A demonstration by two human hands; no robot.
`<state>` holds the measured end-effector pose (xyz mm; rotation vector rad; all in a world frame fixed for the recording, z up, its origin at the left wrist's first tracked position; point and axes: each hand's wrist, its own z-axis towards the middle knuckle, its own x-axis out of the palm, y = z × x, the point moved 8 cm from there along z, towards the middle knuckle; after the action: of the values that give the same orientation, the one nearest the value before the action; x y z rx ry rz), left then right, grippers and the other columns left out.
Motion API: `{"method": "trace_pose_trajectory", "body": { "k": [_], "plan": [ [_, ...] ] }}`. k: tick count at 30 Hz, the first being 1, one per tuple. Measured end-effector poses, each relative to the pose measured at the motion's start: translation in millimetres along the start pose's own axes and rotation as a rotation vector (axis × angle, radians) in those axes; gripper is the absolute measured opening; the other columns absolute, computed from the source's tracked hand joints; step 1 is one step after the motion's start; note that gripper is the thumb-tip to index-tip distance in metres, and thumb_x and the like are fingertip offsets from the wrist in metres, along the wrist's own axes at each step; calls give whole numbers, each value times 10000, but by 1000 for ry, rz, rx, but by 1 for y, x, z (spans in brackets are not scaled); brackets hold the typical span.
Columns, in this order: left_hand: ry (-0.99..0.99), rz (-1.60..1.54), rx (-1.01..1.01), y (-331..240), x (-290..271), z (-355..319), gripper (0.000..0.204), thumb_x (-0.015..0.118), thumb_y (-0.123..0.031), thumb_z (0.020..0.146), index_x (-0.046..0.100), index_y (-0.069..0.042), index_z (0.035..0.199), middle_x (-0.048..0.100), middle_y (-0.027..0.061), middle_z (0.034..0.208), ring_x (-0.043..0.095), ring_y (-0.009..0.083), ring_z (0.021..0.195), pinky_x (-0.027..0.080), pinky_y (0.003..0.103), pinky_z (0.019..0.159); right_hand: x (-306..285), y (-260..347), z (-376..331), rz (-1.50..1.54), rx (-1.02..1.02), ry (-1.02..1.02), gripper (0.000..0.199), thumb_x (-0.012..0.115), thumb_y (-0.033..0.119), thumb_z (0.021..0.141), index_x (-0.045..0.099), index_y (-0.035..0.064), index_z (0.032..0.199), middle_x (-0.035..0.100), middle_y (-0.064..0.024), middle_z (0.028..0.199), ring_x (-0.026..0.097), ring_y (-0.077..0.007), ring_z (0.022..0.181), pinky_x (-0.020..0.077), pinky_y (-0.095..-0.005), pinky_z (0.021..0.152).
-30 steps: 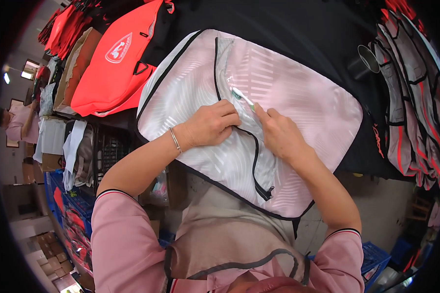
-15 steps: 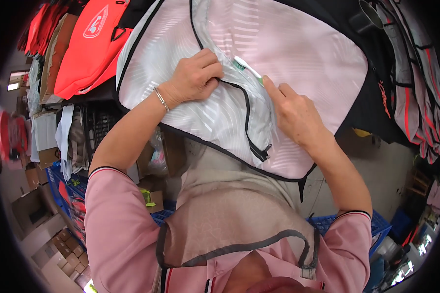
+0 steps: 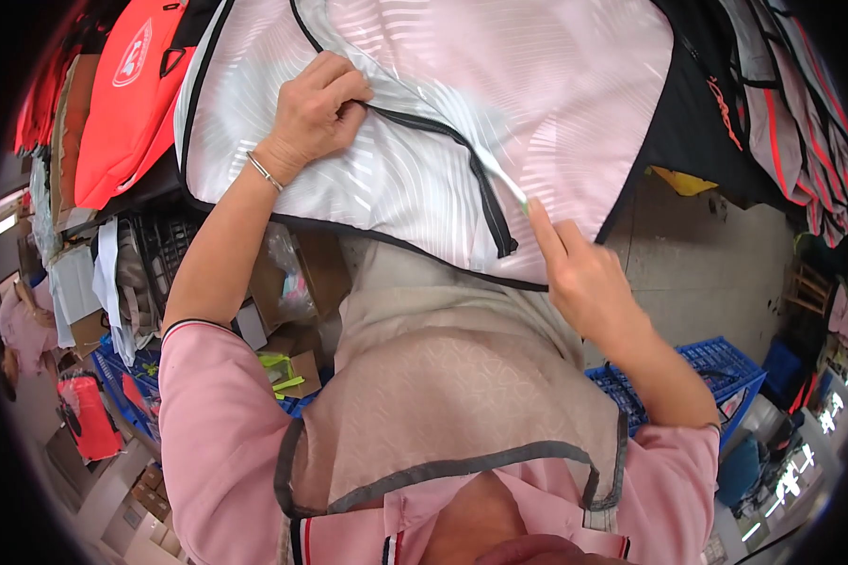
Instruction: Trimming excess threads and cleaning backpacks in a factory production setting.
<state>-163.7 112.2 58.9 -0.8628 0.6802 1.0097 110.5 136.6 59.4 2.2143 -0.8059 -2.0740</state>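
A pale pink and white patterned fabric panel with black binding lies spread out in front of me. A black zipper curves down across it and ends near the lower edge. My left hand, with a bangle at its wrist, is closed on the cloth at the zipper's upper end. In my right hand is a toothbrush, its white handle slanting up and left over the panel just right of the zipper. Motion blurs the brush head, so I cannot tell whether its bristles touch the cloth.
A bright red-orange bag lies at the far left. Black fabric and grey pieces with red trim hang at the right. Below stand a blue crate and an open carton. Another person is at the left edge.
My right hand has drawn the toothbrush toward me along the zipper. The whole view has shifted, placing the panel higher and further left; my left hand keeps its hold.
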Motion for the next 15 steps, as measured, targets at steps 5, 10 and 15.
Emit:
{"method": "trace_pose_trajectory", "body": {
  "k": [5, 10, 15],
  "plan": [
    [-72, 47, 8, 0, -2, 0, 190, 640, 38, 629, 611, -99, 759, 573, 27, 768, 593, 201, 725, 500, 309, 569, 3, 9, 0, -59, 61, -75, 580, 547, -18, 787, 434, -99, 1351, 549, -157, 878, 657, -268, 675, 553, -369, 555],
    [-102, 30, 0, -4, -5, -6, 178, 638, 29, 640, 619, -89, 772, 598, 35, 795, 609, 214, 748, 505, 303, 576, 20, 26, -27, 30, 172, -172, 608, 547, -45, 783, 428, -65, 1380, 542, -171, 886, 659, -286, 680, 559, -384, 584],
    [7, 224, 129, -80, -11, 23, 526, 606, -26, 688, 630, -140, 1200, 626, 79, 1078, 579, 262, 1050, 436, 435, 975, 17, 15, -36, 85, 245, -173, 632, 541, -73, 776, 419, -46, 1395, 546, -191, 922, 661, -330, 688, 551, -411, 594]
  ]
}}
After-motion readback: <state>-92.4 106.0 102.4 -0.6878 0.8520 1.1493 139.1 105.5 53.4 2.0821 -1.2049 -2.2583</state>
